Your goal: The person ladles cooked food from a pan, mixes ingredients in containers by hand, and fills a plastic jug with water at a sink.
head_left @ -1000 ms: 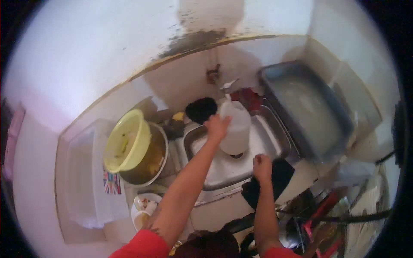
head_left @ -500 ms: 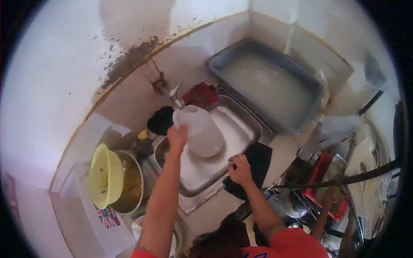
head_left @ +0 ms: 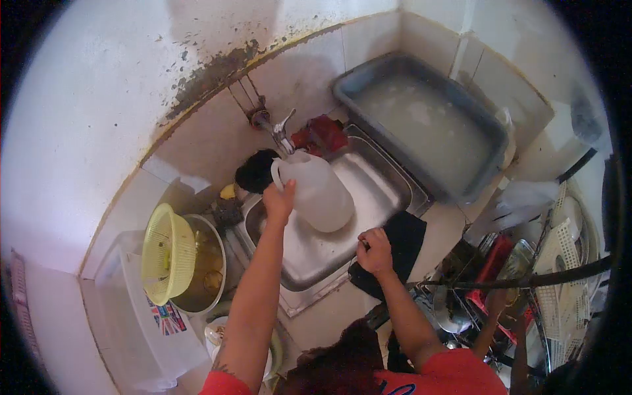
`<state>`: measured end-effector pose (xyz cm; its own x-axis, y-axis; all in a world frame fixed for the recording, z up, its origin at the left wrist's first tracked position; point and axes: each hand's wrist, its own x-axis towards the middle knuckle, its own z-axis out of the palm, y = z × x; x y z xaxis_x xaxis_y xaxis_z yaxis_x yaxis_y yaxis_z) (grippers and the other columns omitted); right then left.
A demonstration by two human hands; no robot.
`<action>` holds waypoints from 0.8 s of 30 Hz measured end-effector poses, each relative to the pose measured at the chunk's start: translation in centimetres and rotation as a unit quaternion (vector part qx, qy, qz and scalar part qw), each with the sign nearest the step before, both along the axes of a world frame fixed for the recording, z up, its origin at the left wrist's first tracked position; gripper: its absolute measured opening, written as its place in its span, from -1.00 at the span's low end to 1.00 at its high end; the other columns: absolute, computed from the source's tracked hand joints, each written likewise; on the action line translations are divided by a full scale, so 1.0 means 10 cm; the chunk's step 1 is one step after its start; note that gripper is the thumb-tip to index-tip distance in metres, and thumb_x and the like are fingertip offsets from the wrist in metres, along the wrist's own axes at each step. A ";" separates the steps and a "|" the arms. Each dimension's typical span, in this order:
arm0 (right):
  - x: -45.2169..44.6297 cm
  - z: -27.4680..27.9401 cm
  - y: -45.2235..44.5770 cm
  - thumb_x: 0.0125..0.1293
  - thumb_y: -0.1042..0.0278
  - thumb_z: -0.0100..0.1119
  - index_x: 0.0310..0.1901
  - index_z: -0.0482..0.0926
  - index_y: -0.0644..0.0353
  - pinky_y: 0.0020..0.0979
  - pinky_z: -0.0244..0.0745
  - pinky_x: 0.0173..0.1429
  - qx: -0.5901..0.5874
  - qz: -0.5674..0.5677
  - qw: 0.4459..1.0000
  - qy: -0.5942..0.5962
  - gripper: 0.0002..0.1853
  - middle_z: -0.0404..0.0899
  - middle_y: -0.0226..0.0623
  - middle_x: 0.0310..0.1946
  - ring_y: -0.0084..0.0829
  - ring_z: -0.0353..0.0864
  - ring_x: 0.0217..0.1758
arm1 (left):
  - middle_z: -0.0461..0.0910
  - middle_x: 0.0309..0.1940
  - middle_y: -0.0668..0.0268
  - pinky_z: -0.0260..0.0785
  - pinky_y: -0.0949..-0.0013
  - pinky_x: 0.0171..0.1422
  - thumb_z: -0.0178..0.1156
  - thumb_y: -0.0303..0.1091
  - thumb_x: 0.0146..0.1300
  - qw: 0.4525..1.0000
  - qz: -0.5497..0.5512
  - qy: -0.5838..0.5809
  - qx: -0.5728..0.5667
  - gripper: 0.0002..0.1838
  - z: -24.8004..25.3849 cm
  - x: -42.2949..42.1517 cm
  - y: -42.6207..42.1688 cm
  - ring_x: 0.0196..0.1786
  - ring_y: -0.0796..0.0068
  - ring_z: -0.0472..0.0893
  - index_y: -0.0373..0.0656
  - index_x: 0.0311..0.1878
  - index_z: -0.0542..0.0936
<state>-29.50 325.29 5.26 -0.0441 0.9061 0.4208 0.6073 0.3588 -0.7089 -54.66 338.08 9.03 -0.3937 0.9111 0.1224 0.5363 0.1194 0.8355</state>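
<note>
My left hand [head_left: 279, 199] grips the handle side of a whitish translucent jug [head_left: 320, 192], tilted with its mouth under the tap [head_left: 282, 133]. Below the jug is the steel sink [head_left: 375, 186]. My right hand [head_left: 374, 252] is curled near the sink's front right rim, above a black cloth [head_left: 401, 243]; a small dark thing shows at its fingers, too small to name. A dark bundle [head_left: 257, 171] lies left of the tap, and a red cloth [head_left: 327, 133] to its right.
A grey basin [head_left: 428, 125] of cloudy water stands right of the sink. A yellow colander [head_left: 170, 253] leans on a pot [head_left: 214, 263] at left, beside a clear plastic box [head_left: 138, 316]. Dish racks [head_left: 559, 283] and another person's arm [head_left: 490, 332] are at lower right.
The view has swung right, shifting the scene leftward. The jug has tipped from upright to tilted, its mouth now at the tap. Another person's arm has come into view.
</note>
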 end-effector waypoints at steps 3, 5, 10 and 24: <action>0.00 0.00 0.02 -0.11 0.53 0.09 -0.41 0.49 0.23 -0.22 0.38 -0.17 0.021 0.000 1.000 0.003 -0.86 0.45 -0.13 -0.43 -0.09 0.44 -0.30 | 0.63 -0.40 0.13 0.40 0.25 -0.21 0.28 -0.18 0.07 1.000 -0.002 -0.006 -0.011 -0.67 0.06 0.03 -0.03 -0.33 0.26 0.60 -0.29 -0.25 0.60; -0.01 0.00 0.01 -0.11 0.53 0.09 -0.41 0.50 0.23 -0.21 0.38 -0.16 0.025 -0.003 1.000 -0.003 -0.86 0.45 -0.12 -0.43 -0.08 0.44 -0.30 | 0.63 -0.38 0.06 0.41 0.22 -0.16 0.27 -0.15 0.06 0.999 -0.007 -0.027 -0.017 -0.64 0.11 0.05 -0.05 -0.28 0.12 0.63 -0.29 -0.24 0.60; -0.01 -0.03 0.02 -0.11 0.53 0.08 -0.41 0.49 0.24 -0.22 0.38 -0.16 0.012 0.001 1.000 -0.002 -0.86 0.45 -0.13 -0.44 -0.09 0.45 -0.28 | 0.62 -0.47 0.29 0.38 0.34 -0.30 0.26 -0.22 0.11 0.999 0.002 -0.032 -0.004 -0.73 0.07 0.09 -0.08 -0.41 0.49 0.56 -0.26 -0.27 0.61; -0.04 -0.05 0.02 -0.08 0.47 0.10 -0.41 0.49 0.23 -0.16 0.37 -0.12 -0.020 -0.009 1.000 -0.021 -0.87 0.47 -0.11 -0.39 -0.07 0.45 -0.22 | 0.62 -0.40 0.09 0.41 0.19 -0.17 0.25 -0.14 0.08 0.999 -0.036 0.018 0.019 -0.67 -0.02 0.07 -0.06 -0.31 0.16 0.60 -0.26 -0.26 0.60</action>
